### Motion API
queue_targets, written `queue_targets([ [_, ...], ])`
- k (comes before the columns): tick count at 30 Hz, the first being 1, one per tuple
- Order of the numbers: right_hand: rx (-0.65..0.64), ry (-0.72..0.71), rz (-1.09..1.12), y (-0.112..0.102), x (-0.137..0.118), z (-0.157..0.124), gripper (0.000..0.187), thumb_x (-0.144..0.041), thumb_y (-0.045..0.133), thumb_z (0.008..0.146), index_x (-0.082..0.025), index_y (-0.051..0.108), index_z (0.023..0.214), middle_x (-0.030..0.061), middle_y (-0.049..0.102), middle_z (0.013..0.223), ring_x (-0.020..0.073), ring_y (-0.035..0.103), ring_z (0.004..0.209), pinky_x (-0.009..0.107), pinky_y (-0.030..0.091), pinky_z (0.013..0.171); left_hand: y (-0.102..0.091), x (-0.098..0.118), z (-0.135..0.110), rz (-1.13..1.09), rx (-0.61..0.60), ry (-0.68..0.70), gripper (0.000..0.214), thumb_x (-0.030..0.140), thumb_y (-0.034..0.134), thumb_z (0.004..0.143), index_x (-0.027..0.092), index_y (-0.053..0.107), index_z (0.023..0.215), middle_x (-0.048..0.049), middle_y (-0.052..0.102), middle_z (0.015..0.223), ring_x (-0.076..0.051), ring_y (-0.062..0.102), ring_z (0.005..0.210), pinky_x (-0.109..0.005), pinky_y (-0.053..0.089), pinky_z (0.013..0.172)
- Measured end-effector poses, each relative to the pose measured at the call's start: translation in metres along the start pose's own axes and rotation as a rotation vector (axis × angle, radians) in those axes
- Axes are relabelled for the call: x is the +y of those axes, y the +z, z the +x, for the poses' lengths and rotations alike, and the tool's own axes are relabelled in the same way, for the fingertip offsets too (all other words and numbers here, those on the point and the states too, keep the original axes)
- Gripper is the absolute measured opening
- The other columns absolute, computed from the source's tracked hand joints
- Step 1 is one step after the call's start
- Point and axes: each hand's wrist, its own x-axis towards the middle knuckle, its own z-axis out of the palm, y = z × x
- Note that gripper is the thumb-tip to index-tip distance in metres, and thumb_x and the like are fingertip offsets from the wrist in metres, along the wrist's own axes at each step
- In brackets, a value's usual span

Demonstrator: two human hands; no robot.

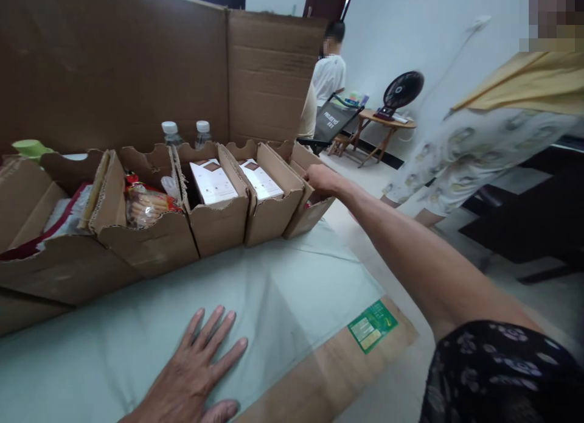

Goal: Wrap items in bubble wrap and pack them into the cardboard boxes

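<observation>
My right hand (323, 179) reaches down into the rightmost cardboard box (305, 222). The box wall hides most of its fingers, so what they hold, if anything, does not show. A small bit of red (308, 204) is visible inside that box, under the hand. My left hand (191, 368) lies flat with fingers spread on the pale green cloth (283, 283), holding nothing. Left of my right hand, two cardboard boxes each contain a white carton, one carton (262, 181) nearer and another carton (213, 182) farther left.
Farther left, a box contains a clear and red snack packet (148, 204). Behind the row are two white-capped bottles (203, 134) and a tall cardboard panel (114, 64). A person in patterned trousers (479, 155) is at the right; another sits near a fan (403, 91).
</observation>
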Motion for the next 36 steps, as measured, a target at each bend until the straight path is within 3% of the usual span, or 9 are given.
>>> queue_targets([
  [5,0.121,0.114,0.147,-0.015,0.01,-0.02,0.027,-0.015,0.054,0.088,-0.011,0.078,0.101,0.0087,0.076,0.078,0.0171,0.069,0.068,0.024,0.049,0.062,-0.004,0.0,0.001,0.02,-0.015,0.026,0.082,0.072,0.054,0.09,0.026,0.044,0.156,-0.0138,0.041,0.164,-0.037,0.025,0.156,-0.055,0.007,0.128],
  [9,0.246,0.041,0.271,-0.026,0.026,-0.048,0.026,-0.021,0.054,0.089,-0.011,0.075,0.099,0.006,0.072,0.081,0.0145,0.062,0.07,0.024,0.043,0.063,-0.007,0.0,0.003,0.046,-0.05,0.033,0.082,0.073,0.054,0.09,0.024,0.044,0.156,-0.0152,0.042,0.163,-0.038,0.027,0.156,-0.055,0.008,0.128],
  [13,0.143,-0.136,0.311,-0.007,0.022,-0.085,0.036,-0.036,0.046,0.097,-0.014,0.068,0.079,0.0027,0.064,0.075,0.0136,0.052,0.07,0.026,0.033,0.063,0.002,-0.002,-0.002,0.05,0.009,0.066,0.085,0.076,0.051,0.088,0.025,0.045,0.156,-0.0148,0.04,0.165,-0.038,0.028,0.156,-0.054,0.006,0.129],
  [19,0.192,-0.26,0.387,0.014,0.017,-0.119,0.036,-0.037,0.037,0.1,-0.019,0.05,0.071,-0.0005,0.047,0.066,0.0135,0.041,0.065,0.029,0.025,0.063,0.01,-0.003,-0.014,0.001,-0.045,-0.008,0.081,0.078,0.049,0.088,0.032,0.046,0.155,-0.0071,0.042,0.165,-0.036,0.036,0.152,-0.055,0.021,0.127],
  [24,0.156,-0.306,0.446,0.014,0.024,-0.121,0.037,-0.039,0.04,0.098,-0.021,0.041,0.066,-0.0024,0.041,0.064,0.012,0.038,0.063,0.029,0.024,0.062,0.002,-0.001,-0.011,-0.041,-0.073,-0.025,0.084,0.077,0.056,0.086,0.031,0.045,0.156,-0.0077,0.038,0.167,-0.036,0.037,0.152,-0.054,0.024,0.126],
  [28,0.154,-0.293,0.423,0.015,0.022,-0.117,0.035,-0.033,0.044,0.095,-0.018,0.05,0.064,-0.0022,0.045,0.063,0.0114,0.039,0.062,0.028,0.026,0.062,-0.003,0.001,-0.008,-0.025,-0.086,-0.038,0.083,0.076,0.055,0.088,0.031,0.044,0.156,-0.0083,0.035,0.169,-0.035,0.035,0.153,-0.054,0.024,0.126],
  [33,0.323,-0.228,0.45,-0.005,0.018,-0.096,0.026,-0.02,0.049,0.089,-0.014,0.075,0.089,0.0027,0.071,0.084,0.0137,0.056,0.074,0.026,0.037,0.07,0.001,-0.001,-0.013,-0.071,-0.069,-0.032,0.078,0.072,0.055,0.09,0.03,0.046,0.155,-0.0089,0.033,0.17,-0.035,0.032,0.155,-0.055,0.022,0.127],
  [34,0.327,-0.233,0.432,-0.01,0.016,-0.088,0.028,-0.017,0.05,0.088,-0.014,0.077,0.094,0.0039,0.074,0.091,0.0144,0.059,0.079,0.025,0.04,0.073,0.002,-0.002,-0.014,-0.084,-0.072,-0.035,0.078,0.071,0.055,0.09,0.03,0.046,0.155,-0.0091,0.032,0.17,-0.036,0.033,0.154,-0.056,0.023,0.126],
  [36,0.191,-0.265,0.341,-0.018,0.01,-0.07,0.028,-0.016,0.054,0.086,-0.015,0.079,0.099,0.0041,0.077,0.096,0.0158,0.063,0.086,0.025,0.043,0.078,0.004,-0.002,-0.015,-0.1,-0.088,-0.044,0.077,0.071,0.055,0.091,0.03,0.045,0.156,-0.0092,0.031,0.171,-0.037,0.033,0.154,-0.058,0.024,0.126],
])
